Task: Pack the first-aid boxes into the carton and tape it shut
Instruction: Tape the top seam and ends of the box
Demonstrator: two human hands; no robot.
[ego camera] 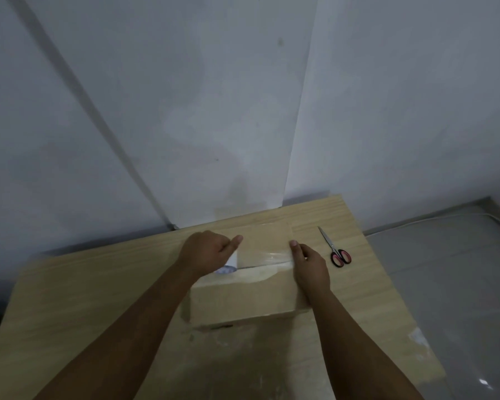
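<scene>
Wood table (70,298), carton (243,295) centred, flaps shut. Your left hand (207,251) grips the tape roll (228,265) over the seam; right hand (309,267) presses flat, open, on the strip's end. Scissors (337,251) lie right. Slack pull likely wrinkles tape.

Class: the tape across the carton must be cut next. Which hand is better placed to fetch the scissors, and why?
Right. The right hand rests on the carton's right edge, beside the scissors; the left hand holds the tape roll on the far side.
</scene>
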